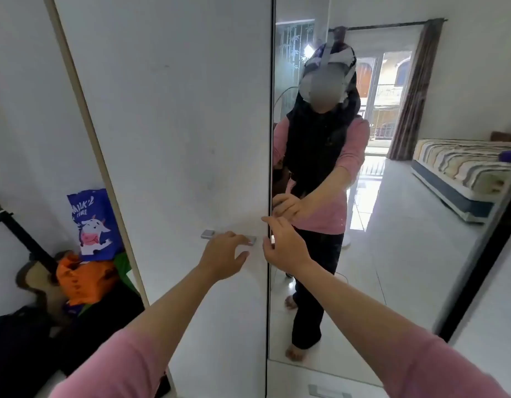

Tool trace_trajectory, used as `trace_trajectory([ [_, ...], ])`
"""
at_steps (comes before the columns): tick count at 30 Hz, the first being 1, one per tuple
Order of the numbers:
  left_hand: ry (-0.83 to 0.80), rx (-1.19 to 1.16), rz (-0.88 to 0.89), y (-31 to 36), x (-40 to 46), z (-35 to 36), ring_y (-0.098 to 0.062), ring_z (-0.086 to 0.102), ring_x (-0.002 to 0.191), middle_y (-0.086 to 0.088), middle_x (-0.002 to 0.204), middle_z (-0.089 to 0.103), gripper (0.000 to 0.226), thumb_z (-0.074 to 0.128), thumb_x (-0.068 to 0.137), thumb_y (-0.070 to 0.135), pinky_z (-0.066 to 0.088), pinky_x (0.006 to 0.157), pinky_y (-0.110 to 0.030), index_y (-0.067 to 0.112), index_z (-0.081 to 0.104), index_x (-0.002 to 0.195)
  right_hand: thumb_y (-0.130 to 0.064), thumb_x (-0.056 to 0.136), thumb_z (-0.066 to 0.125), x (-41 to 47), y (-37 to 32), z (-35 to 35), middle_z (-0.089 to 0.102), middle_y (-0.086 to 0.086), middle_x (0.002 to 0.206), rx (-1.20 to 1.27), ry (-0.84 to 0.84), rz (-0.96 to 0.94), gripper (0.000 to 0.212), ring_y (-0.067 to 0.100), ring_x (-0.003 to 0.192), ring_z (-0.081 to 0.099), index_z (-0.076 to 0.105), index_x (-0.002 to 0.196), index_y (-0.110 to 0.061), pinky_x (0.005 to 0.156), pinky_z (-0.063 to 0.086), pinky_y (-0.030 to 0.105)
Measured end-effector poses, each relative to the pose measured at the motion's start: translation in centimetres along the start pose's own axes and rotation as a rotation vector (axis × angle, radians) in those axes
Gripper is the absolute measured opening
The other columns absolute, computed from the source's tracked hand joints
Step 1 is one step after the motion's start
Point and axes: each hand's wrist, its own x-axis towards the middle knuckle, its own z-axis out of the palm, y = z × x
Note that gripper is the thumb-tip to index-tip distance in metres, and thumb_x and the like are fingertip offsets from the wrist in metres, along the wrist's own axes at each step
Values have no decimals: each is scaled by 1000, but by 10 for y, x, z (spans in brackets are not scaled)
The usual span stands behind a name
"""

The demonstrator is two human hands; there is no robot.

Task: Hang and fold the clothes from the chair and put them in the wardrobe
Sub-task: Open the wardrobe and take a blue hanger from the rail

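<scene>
- Lower left of the frame: a dark guitar case leans against the white wall, beside a heap of orange cloth and dark bags on the floor.
- Above the heap, a blue plastic bag printed with a cartoon cow stands upright against the side of the tall white wardrobe.
- Centre of the frame: the wardrobe's plain white door fills the view, closed, with a small brushed-metal bar handle set near its right edge.
- The left hand, reaching from a pink sleeve at the bottom of the frame, is at the handle with fingers loosely curved over the bar's right end; whether they actually grip it cannot be told.
- Just right of it, the right hand is held at the seam between the white door and the mirrored wardrobe door, fingers relaxed and spread, holding nothing.
- Centre right: the mirror reflects a person in a pink top and dark trousers, barefoot on pale glossy floor tiles, both arms stretched forward.
- Upper right, in the reflection: a brown curtain hangs beside a bright glazed balcony door.
- Right edge, in the reflection: a low bed with a wavy striped cover lies against the wall.
- No clothes or chair appear in view; the wardrobe stands directly in front of the hands.
</scene>
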Motion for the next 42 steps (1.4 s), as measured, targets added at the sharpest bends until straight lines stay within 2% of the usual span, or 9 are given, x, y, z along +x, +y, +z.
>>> trace_trajectory([
  [4, 52, -56, 19, -8, 10, 8, -16, 62, 94, 0, 107, 64, 21, 64, 85, 27, 49, 83, -29, 26, 70, 105, -12, 85, 56, 3, 20, 18, 59, 12, 107, 41, 68, -34, 40, 17, 76, 61, 56, 124, -3, 66, 56, 26],
  [6, 50, -116, 21, -14, 16, 12, -14, 62, 92, 2, 102, 66, 15, 65, 85, 24, 50, 83, -30, 25, 71, 99, -7, 85, 58, 6, 28, 27, 57, 11, 102, 86, 111, -48, 37, 14, 71, 57, 58, 122, -1, 64, 54, 22],
  [10, 32, -201, 9, -18, 24, 18, -11, 60, 92, 6, 97, 68, 11, 63, 88, 20, 48, 83, -28, 20, 71, 96, -1, 85, 60, 11, 37, 37, 58, 11, 91, 102, 216, -70, 30, 7, 72, 51, 62, 115, 3, 66, 45, 11],
  [15, 113, -264, -48, -16, 26, 29, -14, 56, 84, 5, 87, 64, 7, 67, 84, 13, 39, 75, -16, 17, 71, 88, -5, 89, 58, 12, 45, 40, 59, 11, 85, 96, 269, -130, 27, 6, 71, 47, 64, 113, 4, 67, 41, 9],
  [21, 142, -284, -116, -10, 25, 31, -17, 53, 82, 2, 83, 60, 6, 67, 82, 7, 36, 71, -14, 13, 70, 83, 1, 84, 64, 10, 47, 39, 62, 10, 92, 185, 239, -133, 30, 16, 79, 60, 64, 114, 1, 69, 54, 20],
  [25, 127, -289, -150, -9, 24, 29, -17, 54, 85, -2, 88, 63, 9, 67, 83, 8, 37, 75, -22, 15, 70, 84, 2, 82, 66, 8, 44, 34, 65, 10, 95, 237, 231, -117, 31, 17, 83, 64, 64, 113, -1, 70, 56, 22],
  [32, 118, -311, -158, -7, 12, 21, -14, 53, 83, 1, 85, 60, 12, 66, 82, 0, 38, 73, -18, 11, 70, 82, 3, 83, 65, 0, 34, 26, 67, 11, 100, 288, 201, -96, 30, 21, 89, 66, 63, 113, -4, 76, 58, 37],
  [38, 131, -373, -126, -11, -43, -1, -2, 50, 78, -1, 85, 60, 16, 65, 81, -4, 34, 71, -3, 12, 67, 79, 3, 86, 62, -34, -7, 21, 67, 6, 113, 382, 110, -70, 31, 19, 91, 68, 64, 116, -7, 81, 58, 39],
  [42, 144, -423, -145, -17, -85, -19, -13, 55, 82, -4, 86, 61, 21, 66, 80, -4, 37, 76, -8, 17, 64, 77, 1, 84, 66, -54, -49, 16, 68, 2, 111, 421, 84, -34, 31, 17, 97, 67, 66, 113, -9, 82, 58, 38],
])
